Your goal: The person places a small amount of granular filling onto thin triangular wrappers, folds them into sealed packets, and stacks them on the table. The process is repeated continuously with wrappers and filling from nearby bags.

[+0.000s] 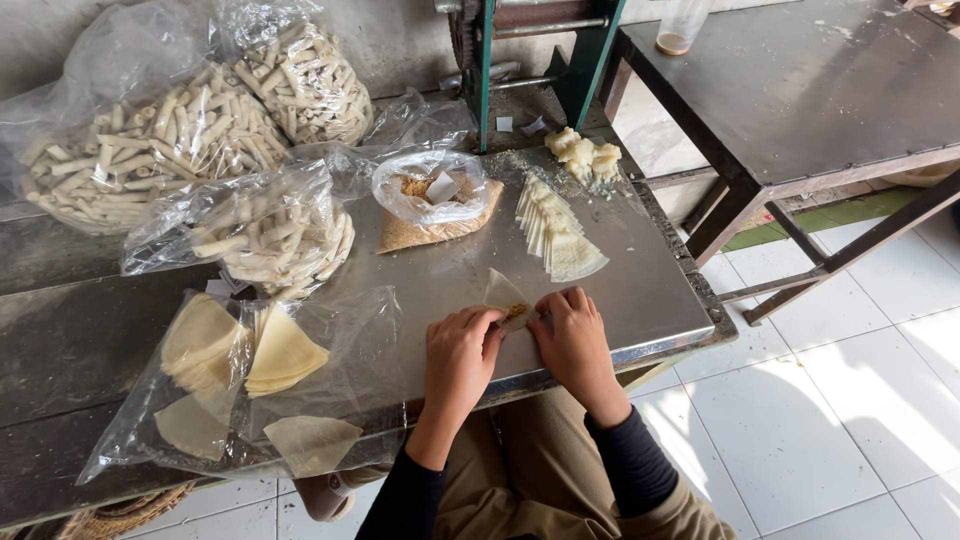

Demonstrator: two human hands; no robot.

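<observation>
A metal workbench in a sunlit, tiled room

The steel worktable (620, 290) fills the centre; a second metal table (800, 90) stands at two o'clock, a green machine frame (590, 60) at twelve before a grey wall (60, 30), and white floor tiles (850, 400) catch bright daylight at four o'clock.

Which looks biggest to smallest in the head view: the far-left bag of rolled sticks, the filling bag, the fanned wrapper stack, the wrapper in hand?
1. Far-left bag of rolled sticks
2. Filling bag
3. Fanned wrapper stack, close to the filling bag, so that pair is unsure
4. Wrapper being folded, partly hidden by the left hand and right hand
</observation>
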